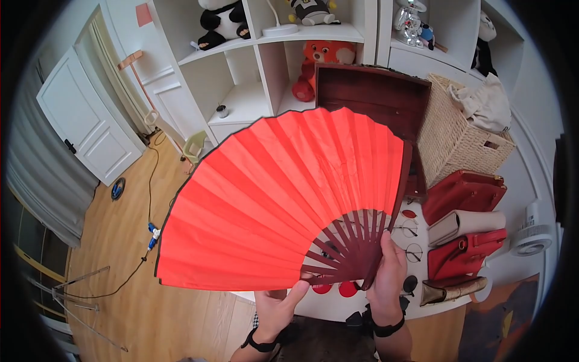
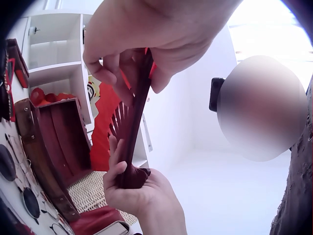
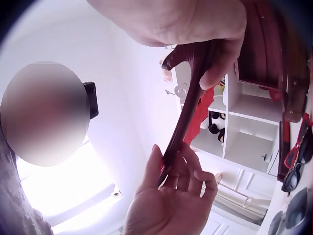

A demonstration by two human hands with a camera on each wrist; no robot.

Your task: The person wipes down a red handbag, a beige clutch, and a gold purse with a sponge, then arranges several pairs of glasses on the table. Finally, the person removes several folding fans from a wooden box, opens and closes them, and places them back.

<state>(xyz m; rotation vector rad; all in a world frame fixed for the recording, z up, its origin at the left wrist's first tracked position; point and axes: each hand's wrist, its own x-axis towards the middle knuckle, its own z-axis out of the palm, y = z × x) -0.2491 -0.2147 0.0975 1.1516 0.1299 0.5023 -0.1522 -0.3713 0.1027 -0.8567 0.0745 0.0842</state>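
Fan (image 2: pixel 139 110): left hand (image 2: pixel 151 29) pinches one edge, right hand (image 2: pixel 143 198) grips the base
Case (image 2: pixel 63 137): open (sunglasses (image 2: pixel 31 202) beside it)

Black left wrist strap (image 1: pixel 260 346), black right wrist strap (image 1: pixel 389 330), dark textured clothing (image 2: pixel 298 191), black boxy head camera (image 2: pixel 215 95)

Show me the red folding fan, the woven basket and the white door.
Red folding fan (image 1: pixel 259 199): head view, on its pleated leaf.
Woven basket (image 1: pixel 452 133): head view, on its side.
White door (image 1: pixel 78 102): head view, on its upper part.

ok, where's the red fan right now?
Head view, centre: the red fan is spread open, left hand on its lower edge, right hand at its pivot end, dark red case behind.
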